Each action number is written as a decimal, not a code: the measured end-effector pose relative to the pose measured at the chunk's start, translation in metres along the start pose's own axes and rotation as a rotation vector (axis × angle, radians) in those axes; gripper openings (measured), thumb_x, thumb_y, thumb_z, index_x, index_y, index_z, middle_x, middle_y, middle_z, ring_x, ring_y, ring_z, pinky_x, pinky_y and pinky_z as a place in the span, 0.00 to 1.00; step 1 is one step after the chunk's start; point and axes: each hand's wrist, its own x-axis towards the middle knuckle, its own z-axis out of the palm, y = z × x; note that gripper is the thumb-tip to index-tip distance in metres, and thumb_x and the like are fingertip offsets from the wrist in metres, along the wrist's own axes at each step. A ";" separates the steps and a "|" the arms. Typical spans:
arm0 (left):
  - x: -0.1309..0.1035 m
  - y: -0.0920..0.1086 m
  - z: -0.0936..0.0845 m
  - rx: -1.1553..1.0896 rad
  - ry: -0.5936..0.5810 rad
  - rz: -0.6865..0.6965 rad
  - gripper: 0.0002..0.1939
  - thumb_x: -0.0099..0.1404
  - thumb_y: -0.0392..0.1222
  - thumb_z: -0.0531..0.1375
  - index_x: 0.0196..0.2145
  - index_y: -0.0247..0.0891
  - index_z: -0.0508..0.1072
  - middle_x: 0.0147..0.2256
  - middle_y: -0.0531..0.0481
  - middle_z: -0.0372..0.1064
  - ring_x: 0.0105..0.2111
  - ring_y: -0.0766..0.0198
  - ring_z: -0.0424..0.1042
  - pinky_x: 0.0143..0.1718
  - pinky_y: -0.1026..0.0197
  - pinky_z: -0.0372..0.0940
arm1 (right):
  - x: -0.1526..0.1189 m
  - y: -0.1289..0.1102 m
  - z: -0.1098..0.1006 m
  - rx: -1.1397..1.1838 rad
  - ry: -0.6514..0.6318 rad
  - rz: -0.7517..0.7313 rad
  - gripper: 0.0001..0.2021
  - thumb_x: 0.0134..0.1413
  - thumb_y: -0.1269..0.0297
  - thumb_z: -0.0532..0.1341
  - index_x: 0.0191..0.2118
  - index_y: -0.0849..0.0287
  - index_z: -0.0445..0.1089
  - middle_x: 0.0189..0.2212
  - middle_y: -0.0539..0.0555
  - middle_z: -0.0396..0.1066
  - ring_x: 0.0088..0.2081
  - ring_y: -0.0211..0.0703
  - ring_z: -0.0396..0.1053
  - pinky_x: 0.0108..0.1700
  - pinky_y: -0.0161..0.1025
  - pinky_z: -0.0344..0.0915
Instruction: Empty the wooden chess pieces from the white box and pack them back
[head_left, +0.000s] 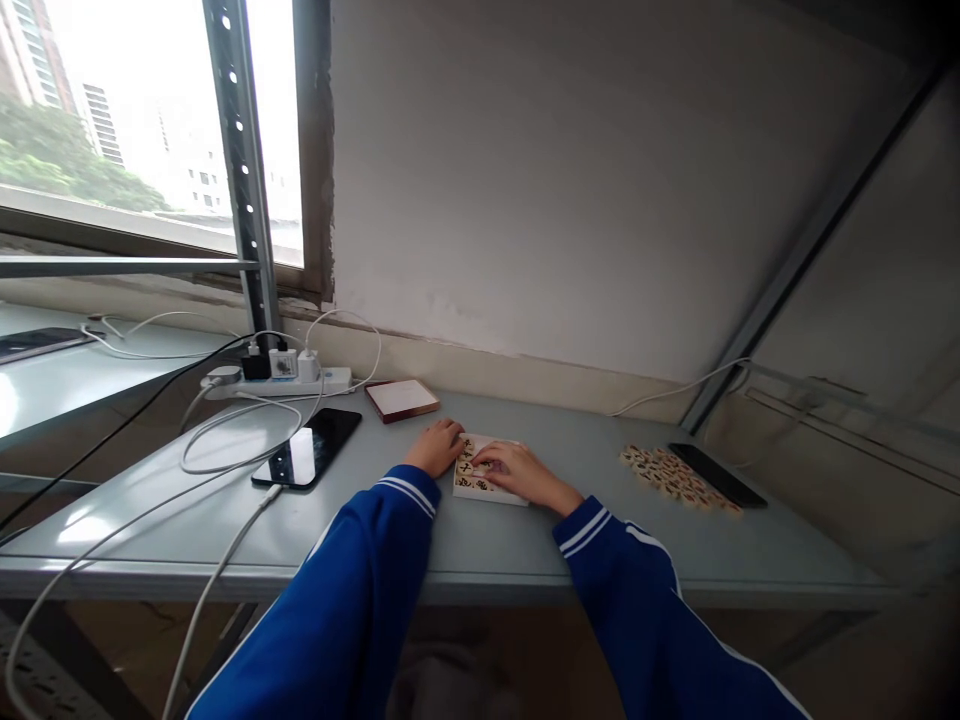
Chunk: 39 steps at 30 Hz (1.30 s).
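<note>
A shallow white box (491, 495) sits on the grey table, with round, pale xiangqi pieces (465, 484) bearing dark characters inside it. My left hand (438, 448) holds the box by its left side, fingers curled at the edge. Over the box, my right hand (525, 474) has its fingers drawn together on a xiangqi piece among the others. The back of that hand covers much of the box's right half. Many more xiangqi pieces (675, 478), with reddish characters, lie in a flat group at the right of the table.
A reddish box lid (403, 399) lies inside-up near the wall. To the left are a phone (309, 450) on a charging cable and a power strip (330, 380) with chargers. White cables loop across the table's left side. A dark flat object (718, 475) borders the loose pieces.
</note>
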 end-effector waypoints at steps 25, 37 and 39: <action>0.002 -0.003 -0.001 -0.032 -0.019 -0.002 0.15 0.62 0.41 0.44 0.41 0.37 0.67 0.42 0.45 0.64 0.43 0.58 0.62 0.45 0.56 0.57 | -0.085 0.079 -0.054 -0.239 0.370 0.329 0.13 0.54 0.64 0.50 0.40 0.53 0.69 0.45 0.52 0.67 0.48 0.47 0.61 0.50 0.49 0.51; 0.001 -0.003 0.003 -0.003 0.018 0.013 0.15 0.62 0.41 0.45 0.40 0.37 0.67 0.40 0.46 0.64 0.42 0.58 0.63 0.45 0.57 0.57 | -0.004 -0.030 -0.020 -0.027 -0.107 -0.044 0.08 0.53 0.64 0.55 0.38 0.50 0.70 0.40 0.49 0.70 0.45 0.41 0.63 0.47 0.42 0.48; 0.001 -0.003 0.004 -0.006 0.015 0.010 0.15 0.62 0.41 0.45 0.40 0.37 0.67 0.41 0.46 0.64 0.42 0.58 0.63 0.45 0.57 0.57 | -0.007 -0.023 -0.022 0.010 -0.109 0.005 0.07 0.52 0.62 0.56 0.35 0.52 0.70 0.40 0.49 0.70 0.45 0.42 0.63 0.47 0.43 0.48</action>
